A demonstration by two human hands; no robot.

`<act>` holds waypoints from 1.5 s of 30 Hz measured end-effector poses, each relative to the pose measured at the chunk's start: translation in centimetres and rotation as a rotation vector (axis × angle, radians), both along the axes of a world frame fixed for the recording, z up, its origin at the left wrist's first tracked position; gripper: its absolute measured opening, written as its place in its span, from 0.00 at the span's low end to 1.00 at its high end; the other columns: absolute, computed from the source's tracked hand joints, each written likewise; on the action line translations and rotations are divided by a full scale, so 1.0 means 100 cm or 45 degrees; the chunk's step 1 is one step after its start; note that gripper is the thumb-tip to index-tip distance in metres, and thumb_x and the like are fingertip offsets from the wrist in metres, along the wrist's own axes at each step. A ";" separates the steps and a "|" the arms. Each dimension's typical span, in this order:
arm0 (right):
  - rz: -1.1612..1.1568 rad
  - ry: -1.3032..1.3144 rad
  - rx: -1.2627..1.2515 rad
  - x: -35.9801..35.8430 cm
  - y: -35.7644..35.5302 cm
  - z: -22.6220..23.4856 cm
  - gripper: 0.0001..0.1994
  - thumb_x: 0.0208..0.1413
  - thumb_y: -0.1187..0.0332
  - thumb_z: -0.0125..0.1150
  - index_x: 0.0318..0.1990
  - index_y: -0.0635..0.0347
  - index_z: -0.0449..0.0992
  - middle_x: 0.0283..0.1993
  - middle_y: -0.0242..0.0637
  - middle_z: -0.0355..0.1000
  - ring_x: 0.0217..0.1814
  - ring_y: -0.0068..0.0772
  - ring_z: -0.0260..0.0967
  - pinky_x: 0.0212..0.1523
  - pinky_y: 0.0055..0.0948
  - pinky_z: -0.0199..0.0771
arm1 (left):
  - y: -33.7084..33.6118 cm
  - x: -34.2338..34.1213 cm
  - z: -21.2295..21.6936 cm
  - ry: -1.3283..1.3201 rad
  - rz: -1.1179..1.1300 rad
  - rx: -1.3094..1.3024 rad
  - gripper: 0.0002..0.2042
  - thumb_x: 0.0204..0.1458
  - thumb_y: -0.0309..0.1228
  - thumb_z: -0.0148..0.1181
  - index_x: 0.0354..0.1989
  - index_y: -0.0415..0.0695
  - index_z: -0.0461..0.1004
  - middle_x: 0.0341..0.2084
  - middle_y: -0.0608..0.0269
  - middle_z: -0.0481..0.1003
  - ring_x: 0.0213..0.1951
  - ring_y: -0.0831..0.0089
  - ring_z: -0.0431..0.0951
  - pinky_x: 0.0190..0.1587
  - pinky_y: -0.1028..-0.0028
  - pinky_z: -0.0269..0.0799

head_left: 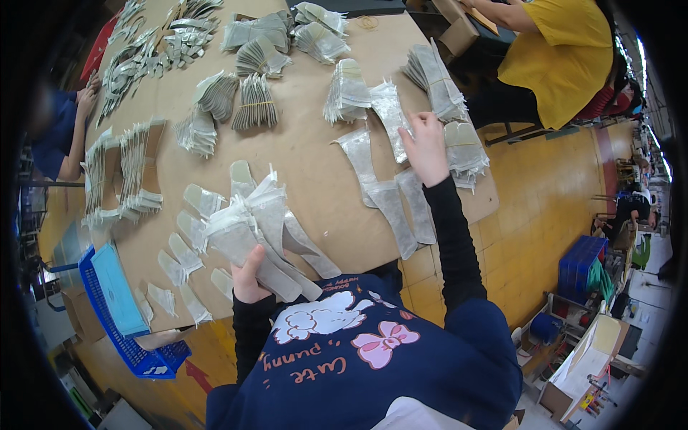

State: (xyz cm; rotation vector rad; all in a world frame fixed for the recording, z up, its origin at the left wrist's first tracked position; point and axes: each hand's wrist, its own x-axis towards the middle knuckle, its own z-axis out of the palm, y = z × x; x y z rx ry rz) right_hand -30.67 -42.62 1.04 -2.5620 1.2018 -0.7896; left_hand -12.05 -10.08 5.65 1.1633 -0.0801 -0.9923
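Observation:
My left hand (251, 277) is closed round the lower end of a fanned bunch of grey cut pieces (240, 240), silvery and flat with frayed-looking edges. They look like sheet material parts, but I cannot tell for what. Over on the right, my right hand (428, 149) has its fingers bent at the edge of a long grey cut piece (388, 115), seemingly pinching it. Several similar long pieces (392, 215) lie loose below that hand. Left of my left hand, small rounded pieces (192, 228) lie in a spread row.
Banded stacks (256, 104) cover the far part of the brown table (308, 150). More bundles (466, 147) stand at its right edge. A blue crate (147, 351) sits at the near left corner. A person in yellow (562, 57) is at the right, another person's hand (87, 99) at the left.

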 end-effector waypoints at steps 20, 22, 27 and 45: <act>0.511 -0.567 0.991 0.048 0.180 0.074 0.05 0.50 0.76 0.62 0.34 0.66 0.75 0.29 0.38 0.74 0.29 0.28 0.71 0.32 0.23 0.69 | -0.014 -0.005 -0.004 0.480 -0.172 -0.444 0.26 0.50 0.31 0.46 0.58 0.32 0.60 0.52 0.47 0.69 0.53 0.57 0.71 0.57 0.61 0.63; 0.473 -0.606 1.047 0.051 0.183 0.073 0.04 0.50 0.75 0.62 0.32 0.66 0.74 0.28 0.37 0.73 0.28 0.27 0.70 0.31 0.23 0.69 | -0.010 -0.005 -0.008 0.435 -0.158 -0.439 0.26 0.50 0.31 0.45 0.58 0.32 0.60 0.51 0.47 0.70 0.53 0.58 0.71 0.57 0.62 0.63; 0.496 -0.566 1.033 0.051 0.185 0.068 0.05 0.50 0.74 0.62 0.30 0.67 0.73 0.26 0.36 0.72 0.26 0.26 0.69 0.30 0.24 0.67 | -0.005 -0.001 -0.010 0.392 -0.206 -0.343 0.28 0.47 0.30 0.46 0.59 0.32 0.58 0.52 0.48 0.69 0.53 0.58 0.71 0.57 0.62 0.63; 0.412 -0.721 0.965 0.049 0.191 0.064 0.06 0.47 0.75 0.62 0.29 0.64 0.69 0.39 0.39 0.64 0.36 0.29 0.62 0.39 0.23 0.62 | 0.000 -0.004 -0.018 0.287 -0.223 -0.295 0.31 0.45 0.30 0.48 0.60 0.33 0.56 0.53 0.49 0.68 0.54 0.58 0.70 0.58 0.62 0.62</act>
